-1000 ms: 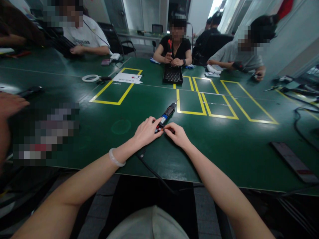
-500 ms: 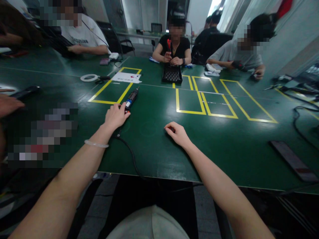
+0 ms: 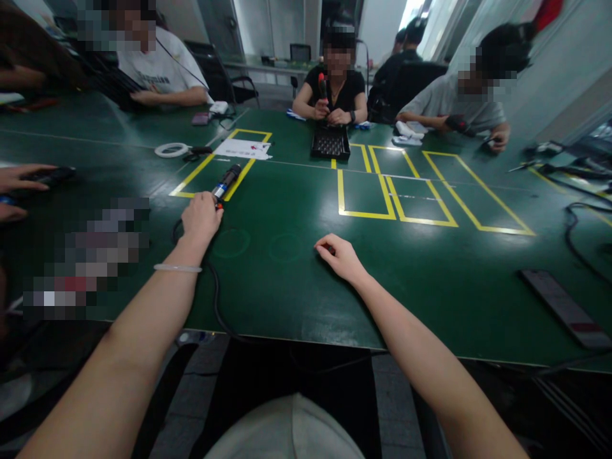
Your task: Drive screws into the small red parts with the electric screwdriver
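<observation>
The left hand [image 3: 201, 217] has its fingers wrapped around the back end of a black and blue tool [image 3: 224, 182], which lies on the green tabletop [image 3: 296, 280] toward its left side, over a yellow line [image 3: 201, 167]. A black cord [image 3: 215, 299] runs from the tool to the near edge. The right hand [image 3: 340, 257] rests near the middle of the tabletop, fingers curled in loosely, and I cannot tell if it holds anything.

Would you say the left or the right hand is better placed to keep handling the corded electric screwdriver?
Left. The left hand already grips the electric screwdriver, while the right hand rests on the green table, apart from it.
</observation>
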Motion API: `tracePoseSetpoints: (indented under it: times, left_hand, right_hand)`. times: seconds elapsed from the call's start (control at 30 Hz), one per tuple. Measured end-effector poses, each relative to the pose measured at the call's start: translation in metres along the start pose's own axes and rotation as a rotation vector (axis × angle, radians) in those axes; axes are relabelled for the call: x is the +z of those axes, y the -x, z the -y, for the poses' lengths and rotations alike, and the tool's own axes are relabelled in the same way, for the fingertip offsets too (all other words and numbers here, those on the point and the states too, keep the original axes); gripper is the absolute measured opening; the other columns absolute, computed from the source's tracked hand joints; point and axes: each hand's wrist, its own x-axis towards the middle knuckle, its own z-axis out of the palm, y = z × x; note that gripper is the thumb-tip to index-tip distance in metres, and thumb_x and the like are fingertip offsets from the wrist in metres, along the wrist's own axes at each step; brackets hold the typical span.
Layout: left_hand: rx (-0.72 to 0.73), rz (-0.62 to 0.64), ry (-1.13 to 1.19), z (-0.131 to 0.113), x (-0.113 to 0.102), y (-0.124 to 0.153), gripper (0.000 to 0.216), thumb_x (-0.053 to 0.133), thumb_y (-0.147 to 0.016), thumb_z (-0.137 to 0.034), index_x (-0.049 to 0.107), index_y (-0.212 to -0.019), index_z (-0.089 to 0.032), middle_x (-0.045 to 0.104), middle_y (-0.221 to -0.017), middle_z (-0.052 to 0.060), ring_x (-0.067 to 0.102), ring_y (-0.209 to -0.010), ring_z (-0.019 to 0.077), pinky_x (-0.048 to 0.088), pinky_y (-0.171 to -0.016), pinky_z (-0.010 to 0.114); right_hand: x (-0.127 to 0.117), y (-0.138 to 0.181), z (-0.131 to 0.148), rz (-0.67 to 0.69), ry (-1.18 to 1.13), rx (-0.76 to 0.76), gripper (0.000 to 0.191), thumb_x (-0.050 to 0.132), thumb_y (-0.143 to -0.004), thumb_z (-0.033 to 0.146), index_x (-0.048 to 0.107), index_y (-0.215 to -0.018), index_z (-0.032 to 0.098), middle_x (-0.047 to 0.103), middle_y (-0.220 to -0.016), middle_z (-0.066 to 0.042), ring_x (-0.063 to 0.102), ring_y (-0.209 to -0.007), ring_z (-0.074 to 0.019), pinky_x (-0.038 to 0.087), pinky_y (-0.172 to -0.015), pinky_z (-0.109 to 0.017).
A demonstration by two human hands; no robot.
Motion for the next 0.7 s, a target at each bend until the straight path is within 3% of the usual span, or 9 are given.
tracePoseSetpoints:
  times: [0.17, 0.27, 0.4, 0.47, 0.53, 0.6, 0.7]
  left_hand:
    - [-0.071, 0.025, -0.014, -0.005, -0.005, 0.000, 0.039, 0.033, -0.102, -0.041, 0.046, -0.123, -0.011, 0.053, -0.124, 0.013, 0.054, -0.110, 0.0294, 0.044, -0.093, 0.049]
    - [-0.105, 0.020, 0.023, -0.003, -0.004, -0.002, 0.038, 0.031, -0.103, -0.039, 0.047, -0.121, -0.009, 0.054, -0.123, 0.014, 0.053, -0.111, 0.0288, 0.043, -0.095, 0.050]
    - [-0.002, -0.113, 0.084, -0.003, 0.001, -0.006, 0.034, 0.038, -0.100, -0.034, 0.052, -0.119, -0.010, 0.050, -0.139, 0.017, 0.048, -0.123, 0.0310, 0.040, -0.103, 0.049]
    - [0.056, -0.132, 0.211, -0.011, 0.002, -0.005, 0.033, 0.040, -0.098, -0.033, 0.055, -0.119, -0.013, 0.055, -0.136, 0.016, 0.053, -0.121, 0.0288, 0.041, -0.105, 0.047]
    - [0.107, -0.002, 0.443, -0.026, 0.002, 0.000, 0.034, 0.041, -0.097, -0.035, 0.058, -0.118, -0.014, 0.065, -0.119, 0.014, 0.062, -0.107, 0.0243, 0.047, -0.098, 0.043]
    - [0.196, 0.228, 0.688, -0.048, 0.001, 0.010, 0.037, 0.046, -0.095, -0.039, 0.060, -0.118, -0.013, 0.069, -0.106, 0.011, 0.066, -0.093, 0.0201, 0.052, -0.089, 0.038]
    - [0.353, 0.526, 0.875, -0.082, 0.000, 0.034, 0.044, 0.058, -0.089, -0.043, 0.060, -0.121, -0.013, 0.071, -0.102, 0.011, 0.067, -0.092, 0.0195, 0.053, -0.083, 0.035]
  right_hand:
    - [0.000, 0.000, 0.001, 0.006, 0.007, -0.003, 0.012, 0.055, -0.092, 0.024, 0.066, -0.089, 0.021, 0.067, -0.089, -0.004, 0.061, -0.081, -0.0170, 0.046, -0.072, -0.029]
    - [0.000, 0.000, 0.000, 0.005, 0.007, -0.005, 0.012, 0.055, -0.092, 0.024, 0.066, -0.088, 0.020, 0.067, -0.088, -0.004, 0.061, -0.080, -0.0169, 0.046, -0.072, -0.029]
    - [0.001, 0.000, -0.001, 0.007, 0.006, -0.011, 0.012, 0.055, -0.092, 0.024, 0.066, -0.089, 0.020, 0.068, -0.089, -0.004, 0.061, -0.081, -0.0171, 0.046, -0.072, -0.029]
    - [0.001, 0.000, -0.001, 0.007, 0.004, -0.010, 0.012, 0.055, -0.092, 0.023, 0.066, -0.089, 0.020, 0.068, -0.089, -0.004, 0.061, -0.081, -0.0171, 0.046, -0.072, -0.029]
    - [0.001, 0.000, 0.000, 0.005, 0.003, -0.006, 0.012, 0.055, -0.092, 0.023, 0.066, -0.089, 0.020, 0.068, -0.089, -0.004, 0.061, -0.081, -0.0168, 0.046, -0.072, -0.028]
    - [0.001, 0.000, 0.000, 0.004, -0.002, -0.003, 0.012, 0.055, -0.092, 0.024, 0.066, -0.090, 0.020, 0.068, -0.089, -0.004, 0.061, -0.080, -0.0165, 0.046, -0.072, -0.028]
    - [0.001, 0.000, 0.002, 0.004, -0.037, 0.002, 0.011, 0.056, -0.091, 0.023, 0.066, -0.094, 0.020, 0.067, -0.089, -0.003, 0.061, -0.079, -0.0158, 0.046, -0.071, -0.028]
